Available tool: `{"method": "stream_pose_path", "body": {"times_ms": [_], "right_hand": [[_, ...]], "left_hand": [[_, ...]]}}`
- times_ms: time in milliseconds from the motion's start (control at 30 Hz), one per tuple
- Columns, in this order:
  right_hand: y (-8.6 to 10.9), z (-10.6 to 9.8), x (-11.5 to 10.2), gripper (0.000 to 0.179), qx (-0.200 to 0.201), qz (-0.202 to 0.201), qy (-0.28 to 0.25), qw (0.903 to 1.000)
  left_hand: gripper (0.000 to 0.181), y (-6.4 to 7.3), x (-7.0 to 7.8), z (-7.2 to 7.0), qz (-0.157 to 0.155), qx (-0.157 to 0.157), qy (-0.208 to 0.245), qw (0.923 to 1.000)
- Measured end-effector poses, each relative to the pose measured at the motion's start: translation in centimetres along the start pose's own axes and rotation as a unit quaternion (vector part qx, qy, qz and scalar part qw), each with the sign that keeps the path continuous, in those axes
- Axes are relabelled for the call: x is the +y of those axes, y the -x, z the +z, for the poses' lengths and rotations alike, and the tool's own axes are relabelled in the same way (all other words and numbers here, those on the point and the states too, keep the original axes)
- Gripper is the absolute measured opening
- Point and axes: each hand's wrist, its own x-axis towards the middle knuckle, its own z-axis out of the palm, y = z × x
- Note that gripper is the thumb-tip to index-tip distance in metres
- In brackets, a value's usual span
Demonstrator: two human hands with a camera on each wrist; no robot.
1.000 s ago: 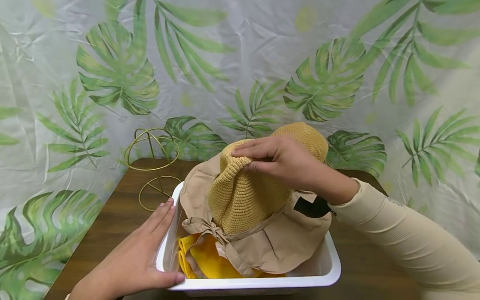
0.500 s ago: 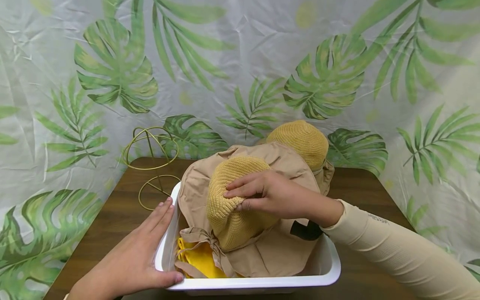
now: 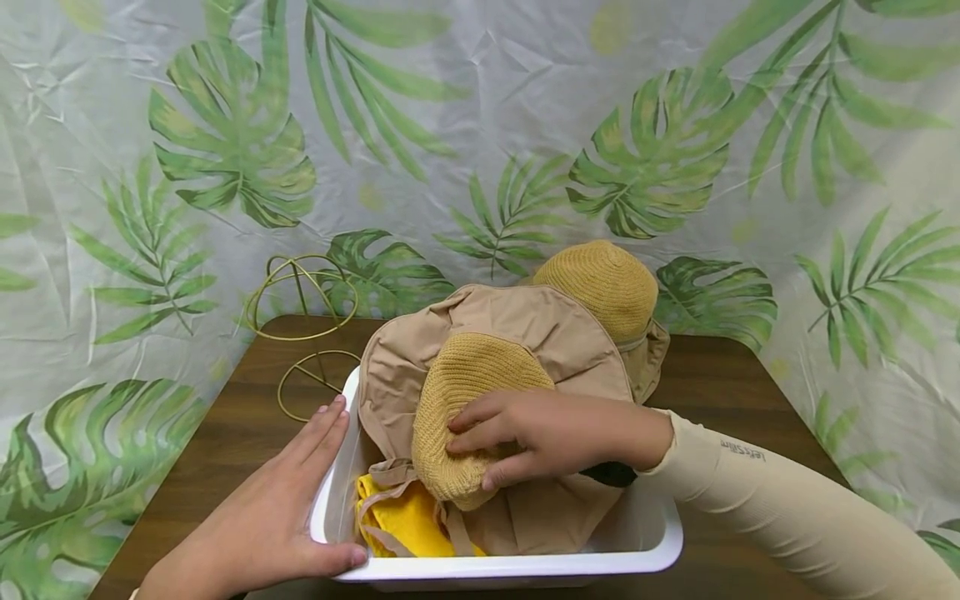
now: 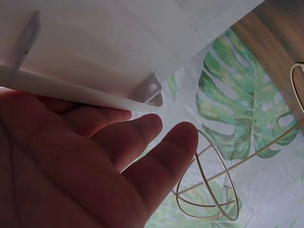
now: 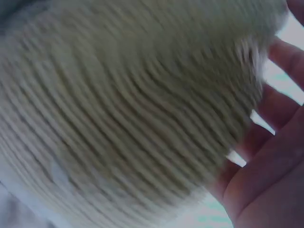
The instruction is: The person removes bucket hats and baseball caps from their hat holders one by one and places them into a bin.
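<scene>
A sun hat (image 3: 487,367) with a yellow knitted crown and a wide tan cloth brim lies tilted in a white plastic tub (image 3: 510,568). My right hand (image 3: 540,433) grips its crown, fingers on top and thumb below. In the right wrist view the ribbed crown (image 5: 118,114) fills most of the picture, with fingers (image 5: 278,107) along its edge. My left hand (image 3: 262,508) rests on the tub's left side, thumb on the front rim and fingers extended along the outer wall. Under the hat, a bright yellow cloth item (image 3: 408,518) shows; the rest of it is hidden.
Behind the tub, another yellow knitted hat (image 3: 600,287) stands on the brown wooden table (image 3: 217,450). At the back left is a gold wire stand (image 3: 303,337). A leaf-print curtain (image 3: 480,108) hangs behind the table.
My right hand has moved down and towards me, bringing the crown lower into the tub. The brim's back edge has tipped up. My left hand stays at the rim.
</scene>
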Motion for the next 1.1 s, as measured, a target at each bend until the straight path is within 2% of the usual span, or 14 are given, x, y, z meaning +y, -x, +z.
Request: {"method": "stream_pose_path", "body": {"times_ms": [133,267,467,533,633,767,933,1100], "right_hand": [[1.0,-2.3,-0.2,0.052,0.031,0.012,0.026,0.9991],[2.2,-4.8,0.7,0.057,0.070,0.058,0.065,0.9937],[3.6,-7.6,5.0,0.067,0.106,0.163,0.048,0.9798],[3.8,-7.8,6.5,0.072,0.106,0.188,0.046,0.9754],[3.9,-7.2,8.3,0.082,0.077,0.213,0.045,0.9729],[3.5,-5.9,9.3,0.087,0.034,0.202,0.031,0.9783],[3.3,-5.2,8.9,0.088,0.029,0.167,0.015,0.9855],[2.9,-4.9,7.7,0.090,0.021,0.124,0.055,0.9905]], "left_hand": [[0.124,0.0,0.0,0.1,0.002,-0.003,0.006,1.0000],[0.123,0.1,0.0,0.1,0.003,-0.003,0.008,1.0000],[0.122,0.2,-0.1,0.1,0.004,-0.003,0.008,1.0000],[0.123,0.2,-0.1,0.2,0.006,-0.002,0.006,1.0000],[0.122,0.2,-0.2,0.2,0.009,-0.001,0.004,1.0000],[0.122,0.2,-0.3,0.3,0.009,-0.001,0.004,0.9999],[0.123,0.2,-0.2,0.3,0.016,0.006,0.006,0.9998],[0.124,0.2,-0.1,0.2,0.017,0.012,0.001,0.9998]]}}
